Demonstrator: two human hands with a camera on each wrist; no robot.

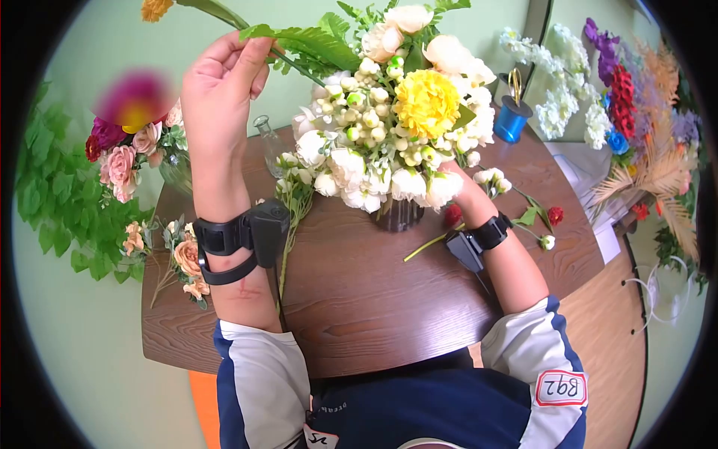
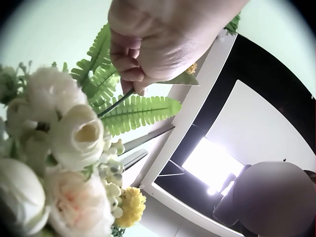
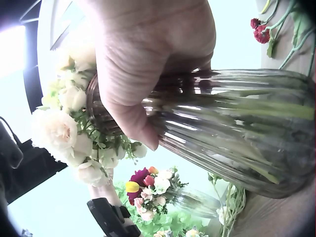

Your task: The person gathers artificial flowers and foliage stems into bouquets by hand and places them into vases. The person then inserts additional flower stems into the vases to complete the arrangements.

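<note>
My left hand (image 1: 224, 86) pinches the thin green stem (image 1: 298, 67) of an orange flower (image 1: 155, 9) between thumb and fingers, above and left of the bouquet. In the left wrist view, the stem slants from the fingertips towards the white blooms, with fern leaves (image 2: 143, 114) around it. White roses, cream berries and a large yellow flower (image 1: 427, 103) fill the ribbed glass vase (image 1: 399, 215). Low behind the blooms is my right hand (image 1: 464, 187), mostly covered in the head view. The right wrist view shows its thumb and fingers wrapped round the vase's neck, green stems visible through the glass.
Cut red flowers (image 1: 554, 215) and a short stem lie right of the vase on the brown table (image 1: 344, 299). Behind stands a blue cylinder (image 1: 510, 126). Peach roses (image 1: 188, 256), a small glass bottle (image 1: 267, 142) and a pink bouquet (image 1: 120, 168) are on the left.
</note>
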